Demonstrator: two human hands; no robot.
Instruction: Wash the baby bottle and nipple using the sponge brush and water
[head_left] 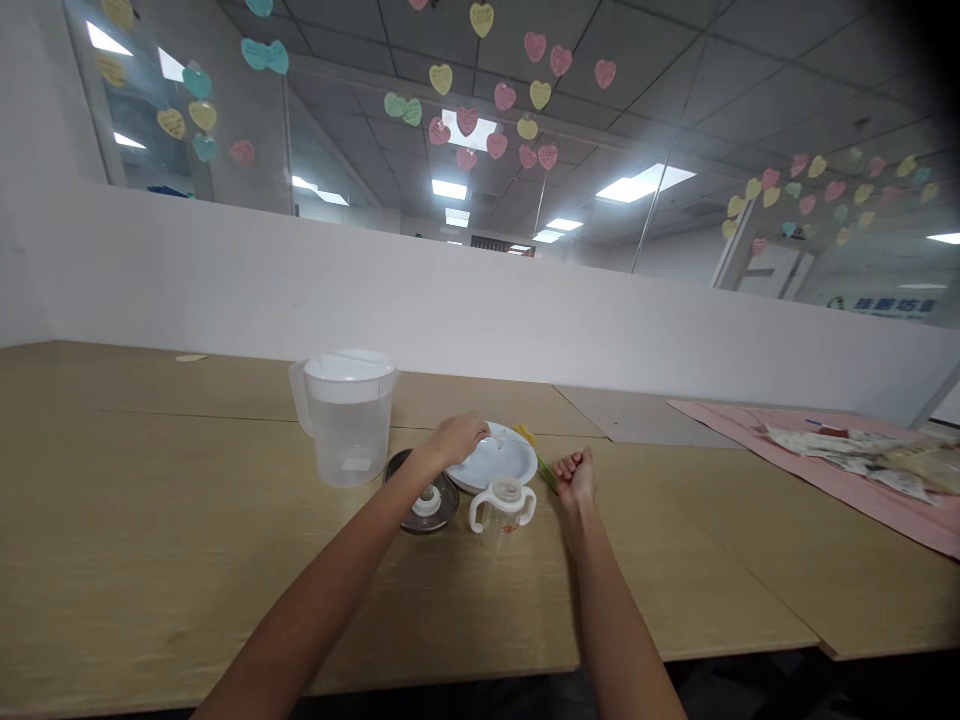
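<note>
1. Two bare forearms reach in from the bottom edge of the frame over a pale wooden table (pixel 187 520)
2. At the center, the left hand (pixel 459 440) is over the left edge of a white plate (pixel 487 470); its fingers are drawn together beside a small clear piece (pixel 500 438), and I cannot tell whether they grip it
3. Right of center, the right hand (pixel 576 475) has its fingers curled in toward the palm; whether anything is inside, I cannot tell
4. Just left of that hand lies a slim yellow-and-green item (pixel 545 472)
5. In the lower center, between the forearms, a clear bottle (pixel 501 520) with two white handles stands upright
6. To its left, partly behind the left forearm, a dark round dish (pixel 450 503) holds a white ring-shaped part (pixel 427 502)
7. Left of center stands a translucent pitcher (pixel 349 430); at far right lies a pink cloth (pixel 757 432)
</note>
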